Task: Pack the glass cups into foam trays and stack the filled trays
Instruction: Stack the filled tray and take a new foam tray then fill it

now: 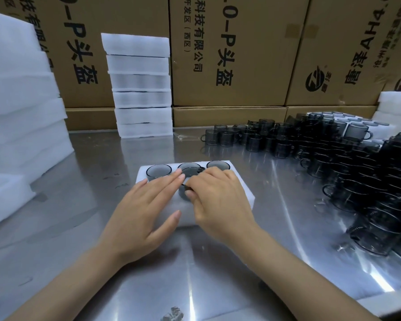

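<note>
Foam tray (241, 193) lay flat on the steel table (102, 239), and everything else is placed from it. Three smoked-glass cups (159, 171) already sat upright in its far row of pockets, rims level with the foam, likely so a second tray could rest on top without rocking. Over the near row the right hand (220, 200) had its fingers curled round a fourth cup (183, 193), apparently seating it in a middle pocket; how deep it sat was hidden by the fingers. The left hand (146, 214) rested flat on the foam with fingers straight, holding nothing, probably to steady the light tray against the push.

Right of the tray, well apart, a dense crowd of loose cups (333, 154) waited within the right arm's reach, some standing on more foam behind. Beyond the tray, toward the back, a stack of trays (141, 89) rose against cardboard cartons (229, 54) printed with Chinese text. Left of the tray, a taller pile of foam sheets (21, 100) leaned at the table edge. The table itself was glossy, scuffed and streaked with glare.
</note>
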A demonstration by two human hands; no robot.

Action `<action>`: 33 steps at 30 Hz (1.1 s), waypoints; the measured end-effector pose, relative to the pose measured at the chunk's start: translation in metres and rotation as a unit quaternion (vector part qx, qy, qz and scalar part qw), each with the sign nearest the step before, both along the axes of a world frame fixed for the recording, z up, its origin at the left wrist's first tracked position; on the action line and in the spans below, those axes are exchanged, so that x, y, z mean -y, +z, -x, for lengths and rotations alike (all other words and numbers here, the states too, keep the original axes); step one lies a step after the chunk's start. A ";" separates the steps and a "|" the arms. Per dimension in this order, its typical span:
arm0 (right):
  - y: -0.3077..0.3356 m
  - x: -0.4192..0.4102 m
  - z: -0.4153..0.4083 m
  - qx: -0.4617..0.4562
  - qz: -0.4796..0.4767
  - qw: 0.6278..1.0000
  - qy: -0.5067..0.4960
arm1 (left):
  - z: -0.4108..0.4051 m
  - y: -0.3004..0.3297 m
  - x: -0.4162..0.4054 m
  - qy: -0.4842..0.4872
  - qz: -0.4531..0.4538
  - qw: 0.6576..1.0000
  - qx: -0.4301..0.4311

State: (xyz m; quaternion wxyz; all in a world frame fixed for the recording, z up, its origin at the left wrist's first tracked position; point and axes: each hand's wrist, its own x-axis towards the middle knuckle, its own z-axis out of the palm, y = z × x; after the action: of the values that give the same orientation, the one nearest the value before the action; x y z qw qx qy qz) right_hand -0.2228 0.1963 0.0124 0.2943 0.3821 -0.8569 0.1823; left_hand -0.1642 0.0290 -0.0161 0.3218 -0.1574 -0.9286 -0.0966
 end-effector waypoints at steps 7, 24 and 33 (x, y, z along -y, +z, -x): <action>-0.002 0.001 -0.003 0.000 0.076 0.997 0.005 | -0.001 0.002 -0.002 0.010 0.011 1.000 -0.003; -0.010 -0.010 0.005 0.147 -0.096 0.983 -0.043 | -0.002 0.002 -0.009 0.043 0.056 0.997 0.019; -0.020 -0.014 0.005 0.160 -0.062 0.985 -0.014 | -0.007 -0.004 -0.018 0.070 0.062 0.995 0.022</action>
State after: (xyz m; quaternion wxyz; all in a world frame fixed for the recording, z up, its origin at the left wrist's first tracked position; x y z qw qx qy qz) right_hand -0.2281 0.2101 -0.0077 0.1314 0.3530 -0.9079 0.1838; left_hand -0.1571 0.0466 -0.0202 0.2971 -0.1096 -0.9484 -0.0193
